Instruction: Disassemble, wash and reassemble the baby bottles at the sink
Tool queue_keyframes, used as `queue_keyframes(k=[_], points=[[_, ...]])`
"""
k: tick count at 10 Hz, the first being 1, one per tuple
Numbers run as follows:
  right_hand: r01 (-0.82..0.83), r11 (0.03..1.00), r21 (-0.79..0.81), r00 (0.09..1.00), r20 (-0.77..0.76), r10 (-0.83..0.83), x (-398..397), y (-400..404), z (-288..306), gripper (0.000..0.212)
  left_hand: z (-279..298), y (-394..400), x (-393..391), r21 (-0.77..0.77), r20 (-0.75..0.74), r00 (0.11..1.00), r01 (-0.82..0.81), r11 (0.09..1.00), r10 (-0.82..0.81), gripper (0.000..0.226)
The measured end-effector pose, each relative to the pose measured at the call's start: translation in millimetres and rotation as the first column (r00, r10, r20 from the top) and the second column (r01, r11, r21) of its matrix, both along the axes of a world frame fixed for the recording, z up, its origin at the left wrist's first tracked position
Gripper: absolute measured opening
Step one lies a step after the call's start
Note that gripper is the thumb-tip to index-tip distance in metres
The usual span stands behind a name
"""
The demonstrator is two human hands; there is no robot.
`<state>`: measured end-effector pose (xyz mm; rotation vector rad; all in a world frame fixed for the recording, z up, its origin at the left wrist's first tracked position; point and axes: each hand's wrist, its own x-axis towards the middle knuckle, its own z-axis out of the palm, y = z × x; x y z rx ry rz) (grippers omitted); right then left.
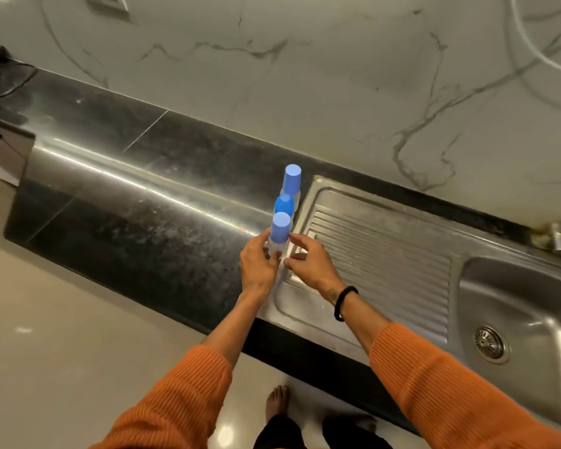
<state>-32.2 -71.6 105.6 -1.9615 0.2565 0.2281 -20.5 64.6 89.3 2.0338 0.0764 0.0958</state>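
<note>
Standing in a row on the dark bench (136,202), right at the left edge of the steel sink (386,254), are three baby bottles with blue caps. Your left hand (258,264) is curled around the clear body of the nearest bottle (280,229), gripping it from the left side just under its cap. Your right hand (308,262) sits on the other side of that bottle, its fingers bent, with the fingertips (293,236) touching or nearly touching the bottle; you cannot tell whether it truly grips. The middle bottle (284,204) stands just behind the one you hold, and the far bottle (292,179) just behind that. A black band (345,303) circles your right wrist above the ribbed drainboard (386,264).
</note>
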Motion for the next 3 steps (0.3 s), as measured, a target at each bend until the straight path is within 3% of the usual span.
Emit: queue_keyframes(k=[3], points=[[-0.024, 1.000, 0.013, 1.000, -0.006, 0.024, 12.1, 5.0, 0.0, 0.073, -4.1, -3.4, 7.8, -0.059, -0.082, 0.996, -0.046, 0.997, 0.041, 0.054]])
